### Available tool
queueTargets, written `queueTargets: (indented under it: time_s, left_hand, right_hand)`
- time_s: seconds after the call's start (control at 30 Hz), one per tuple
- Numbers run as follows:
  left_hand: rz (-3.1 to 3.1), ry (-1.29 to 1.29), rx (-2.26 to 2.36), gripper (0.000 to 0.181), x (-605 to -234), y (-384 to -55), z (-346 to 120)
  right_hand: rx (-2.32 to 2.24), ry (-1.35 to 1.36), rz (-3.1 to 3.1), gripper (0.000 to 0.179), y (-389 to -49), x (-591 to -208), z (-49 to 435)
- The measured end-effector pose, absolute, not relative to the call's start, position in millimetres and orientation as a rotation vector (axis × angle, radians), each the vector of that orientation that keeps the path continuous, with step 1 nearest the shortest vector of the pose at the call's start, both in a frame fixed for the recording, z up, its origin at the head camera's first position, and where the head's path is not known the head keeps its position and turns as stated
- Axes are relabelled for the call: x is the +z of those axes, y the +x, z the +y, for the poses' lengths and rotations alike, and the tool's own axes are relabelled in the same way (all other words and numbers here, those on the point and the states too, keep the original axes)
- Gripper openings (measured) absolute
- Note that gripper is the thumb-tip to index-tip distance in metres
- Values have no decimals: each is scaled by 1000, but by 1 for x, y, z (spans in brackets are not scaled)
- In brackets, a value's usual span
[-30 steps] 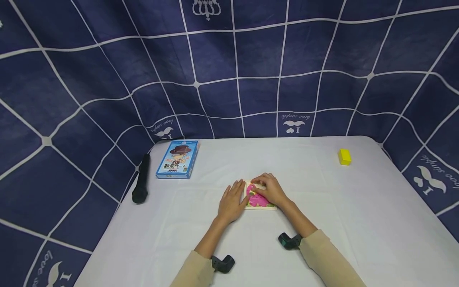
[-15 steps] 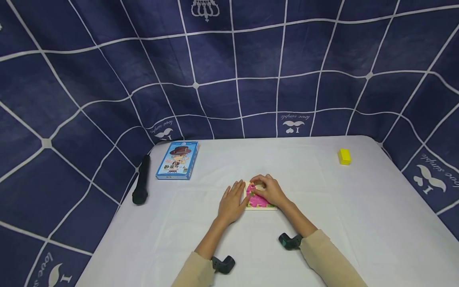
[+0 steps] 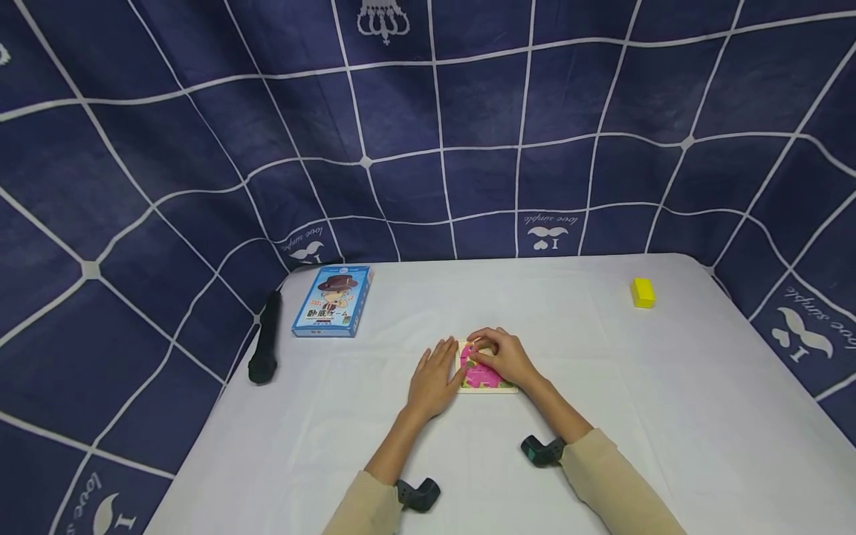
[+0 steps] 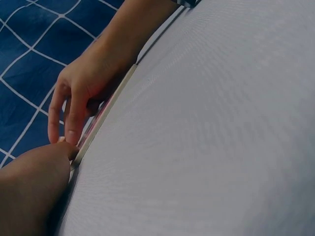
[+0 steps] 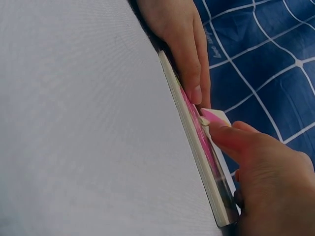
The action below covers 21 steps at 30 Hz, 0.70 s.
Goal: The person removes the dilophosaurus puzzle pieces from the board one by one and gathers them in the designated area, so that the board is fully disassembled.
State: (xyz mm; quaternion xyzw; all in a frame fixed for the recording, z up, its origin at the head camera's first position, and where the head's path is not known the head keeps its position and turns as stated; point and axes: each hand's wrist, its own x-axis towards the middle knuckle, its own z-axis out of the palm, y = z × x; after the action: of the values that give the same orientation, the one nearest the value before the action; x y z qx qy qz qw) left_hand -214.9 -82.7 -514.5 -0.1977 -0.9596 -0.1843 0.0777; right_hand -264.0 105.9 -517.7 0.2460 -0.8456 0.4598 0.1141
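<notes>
Even light; wrist views dimmer, softer.

The person wears a plain beige top whose left sleeve [image 3: 366, 505] and right sleeve [image 3: 617, 483] end partway down the forearms in simple, straight-edged openings, the cloth looking matte and lightly creased. Just beyond each cuff sits a dark, nearly black device, the left wrist unit [image 3: 420, 495] and the right wrist unit [image 3: 543, 451], each bent like a small elbow, with a narrower piece beside the sleeve and a thicker, blunt, rounded end. The right one shows a greenish tint on its end face, while the left hand [image 3: 431, 383] and right hand [image 3: 511, 358] are bare.
</notes>
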Motion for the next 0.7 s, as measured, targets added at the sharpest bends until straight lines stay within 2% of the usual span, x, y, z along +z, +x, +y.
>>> queueTargets:
  time_s: [0.4, 0.7]
  left_hand:
    - [-2865, -600, -556, 59, -516, -213, -82]
    - [-2776, -611, -592, 57, -515, -210, -81]
  right_hand:
    - [1461, 641, -2419, 28, -256, -503, 112]
    - [1478, 606, -2378, 29, -245, -490, 144]
